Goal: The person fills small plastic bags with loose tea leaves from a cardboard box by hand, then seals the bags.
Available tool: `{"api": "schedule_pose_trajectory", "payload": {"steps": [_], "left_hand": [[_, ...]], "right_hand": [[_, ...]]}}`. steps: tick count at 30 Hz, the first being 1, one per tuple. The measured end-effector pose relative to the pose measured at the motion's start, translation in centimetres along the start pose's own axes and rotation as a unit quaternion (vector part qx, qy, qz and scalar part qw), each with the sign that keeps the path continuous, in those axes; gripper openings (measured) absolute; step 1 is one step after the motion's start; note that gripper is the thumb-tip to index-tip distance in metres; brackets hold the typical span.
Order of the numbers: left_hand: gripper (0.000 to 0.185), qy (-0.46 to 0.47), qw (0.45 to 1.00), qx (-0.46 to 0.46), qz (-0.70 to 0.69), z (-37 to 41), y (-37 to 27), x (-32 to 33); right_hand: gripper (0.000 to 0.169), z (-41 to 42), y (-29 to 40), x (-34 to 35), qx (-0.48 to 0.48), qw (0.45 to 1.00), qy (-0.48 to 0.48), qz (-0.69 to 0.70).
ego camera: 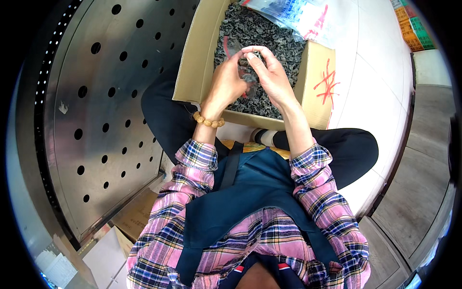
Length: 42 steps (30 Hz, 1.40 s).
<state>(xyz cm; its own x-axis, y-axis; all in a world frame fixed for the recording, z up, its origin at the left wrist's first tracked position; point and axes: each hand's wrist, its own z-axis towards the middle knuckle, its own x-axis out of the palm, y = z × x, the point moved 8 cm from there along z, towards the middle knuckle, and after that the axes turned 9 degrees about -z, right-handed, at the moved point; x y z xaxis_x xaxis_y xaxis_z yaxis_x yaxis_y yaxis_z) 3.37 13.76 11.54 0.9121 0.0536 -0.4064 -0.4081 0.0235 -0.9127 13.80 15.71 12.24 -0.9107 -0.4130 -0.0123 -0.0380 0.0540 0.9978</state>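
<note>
My left hand, with a carved-bead bracelet at its wrist, grips a small clear plastic bag with red markings. Thumb and forefinger of my right hand meet the left fingertips at the bag's upper part and pinch it there. Dark bits show through the film between my palms, though the fingers hide much of the bag. Both hands are above an open cardboard box of dark, curled dried pieces that look like wood ear fungus.
More printed clear plastic bags lie over the box's far right corner. To the left stands a metal panel with round holes. My crossed legs flank the box on white floor tiles. Colourful printed packages are at far right.
</note>
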Motion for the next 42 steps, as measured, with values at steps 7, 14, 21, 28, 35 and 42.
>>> {"api": "schedule_pose_trajectory", "payload": {"steps": [7, 14, 21, 28, 35, 42], "left_hand": [[0.069, 0.002, 0.999, 0.007, 0.053, -0.8, -1.0, -0.2], [0.070, 0.032, 0.993, -0.075, -0.086, -1.6, -1.6, 0.3], [0.065, -0.005, 0.998, 0.045, 0.040, -2.2, -2.2, -0.7], [0.065, -0.009, 0.998, 0.030, 0.052, -2.4, -3.4, -1.6], [0.063, -0.025, 0.989, 0.072, 0.124, -2.7, -4.3, -2.7], [0.061, -0.037, 0.996, -0.070, 0.042, -2.9, -2.9, -5.4]], "right_hand": [[0.029, -1.0, 2.4, -2.1, -0.176, 0.936, -0.026, -0.304], [0.033, -0.3, -4.6, -6.2, -0.006, 0.962, -0.112, -0.248], [0.029, -1.1, 0.0, -3.9, -0.042, 0.915, -0.091, -0.390], [0.032, 0.8, -0.4, -3.5, -0.068, 0.954, -0.015, -0.292], [0.032, 0.8, 0.1, -3.4, -0.071, 0.953, -0.024, -0.293], [0.029, 1.2, -1.9, -4.6, -0.027, 0.999, -0.023, 0.031]]}}
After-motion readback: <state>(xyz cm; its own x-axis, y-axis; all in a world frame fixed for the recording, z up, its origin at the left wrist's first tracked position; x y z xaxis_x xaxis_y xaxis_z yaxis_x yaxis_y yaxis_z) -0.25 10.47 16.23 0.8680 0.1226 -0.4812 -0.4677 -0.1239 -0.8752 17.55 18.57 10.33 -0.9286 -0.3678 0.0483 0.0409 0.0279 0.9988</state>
